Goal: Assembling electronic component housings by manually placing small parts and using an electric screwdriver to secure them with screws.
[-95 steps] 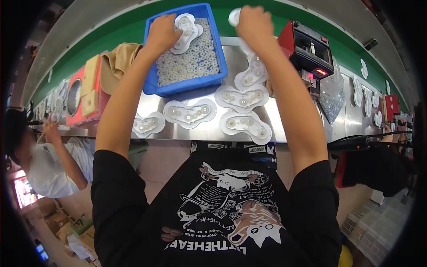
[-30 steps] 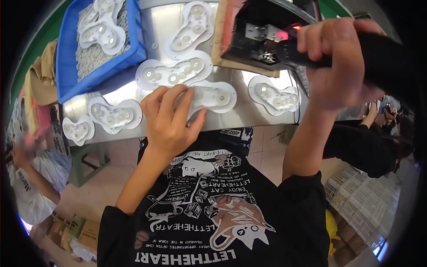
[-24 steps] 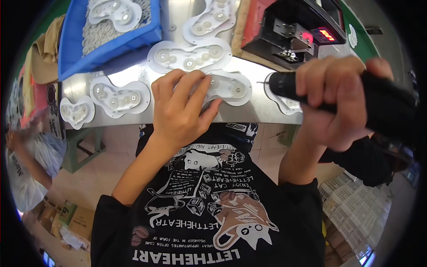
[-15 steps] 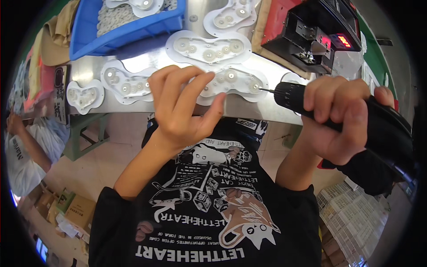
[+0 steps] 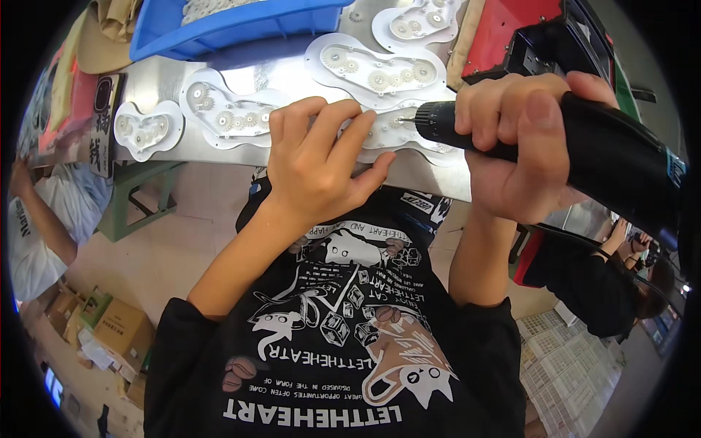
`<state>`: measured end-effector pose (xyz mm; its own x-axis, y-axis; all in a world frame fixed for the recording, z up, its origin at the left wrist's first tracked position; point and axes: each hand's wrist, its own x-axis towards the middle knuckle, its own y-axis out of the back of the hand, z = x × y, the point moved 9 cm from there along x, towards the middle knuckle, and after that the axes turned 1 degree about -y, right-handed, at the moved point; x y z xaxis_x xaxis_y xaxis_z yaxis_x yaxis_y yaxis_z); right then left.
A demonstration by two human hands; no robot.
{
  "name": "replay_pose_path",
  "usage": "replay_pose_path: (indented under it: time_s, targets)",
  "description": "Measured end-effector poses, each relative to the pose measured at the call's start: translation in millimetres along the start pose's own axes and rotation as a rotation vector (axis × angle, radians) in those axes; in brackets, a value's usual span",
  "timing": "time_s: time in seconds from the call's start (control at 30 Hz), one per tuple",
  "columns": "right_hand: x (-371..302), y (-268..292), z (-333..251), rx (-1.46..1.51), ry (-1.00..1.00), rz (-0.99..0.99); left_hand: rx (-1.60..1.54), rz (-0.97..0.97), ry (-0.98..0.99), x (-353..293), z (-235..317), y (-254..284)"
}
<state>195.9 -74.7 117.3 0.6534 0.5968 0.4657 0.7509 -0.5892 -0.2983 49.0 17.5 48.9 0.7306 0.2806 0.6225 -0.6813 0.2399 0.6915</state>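
A white plastic gear housing (image 5: 398, 135) with pale gears inside lies near the table's front edge. Over its left end my left hand (image 5: 318, 164) is spread, thumb apart from the bent fingers; they hide that end, and whether they press on it I cannot tell. Gripped in my right hand (image 5: 515, 142) is a black electric screwdriver (image 5: 613, 157), held nearly level. Its thin bit points left over the housing's gears; contact with a screw is too small to make out. A similar housing (image 5: 372, 69) lies just beyond.
More geared housings lie left (image 5: 226, 113), far left (image 5: 146, 130) and at the back (image 5: 420, 22). A blue bin (image 5: 241, 29) of small pale parts stands behind. A red and black machine (image 5: 511, 36) is back right. Other people (image 5: 55, 226) are at both sides.
The screwdriver has moved left and up, its bit now over the middle of the housing instead of its right end. My left hand has shifted slightly right. The whole view has shifted.
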Motion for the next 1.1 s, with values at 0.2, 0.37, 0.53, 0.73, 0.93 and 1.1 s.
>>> replay_pose_path:
  time_s: [0.2,0.37,0.53,0.73,0.93,1.1]
  targets:
    - [-1,-10,-2,-0.244,0.036,0.019,0.0,0.018,0.001,-1,-1,0]
    - [-3,-14,-7,-0.331,0.067,0.02,-0.015,0.022,0.01,-2,-1,0]
    - [-2,-14,-10,-0.265,0.048,0.012,-0.022,0.016,0.006,-3,0,-1]
    - [1,-25,-7,-0.274,0.07,-0.042,-0.046,0.038,0.002,-1,-6,-2]
    - [6,-40,4,-0.36,0.08,-0.337,-0.055,-0.003,0.027,3,-8,3]
    - [-4,-41,14,-0.067,0.04,-0.161,-0.294,0.115,0.029,44,-28,48]
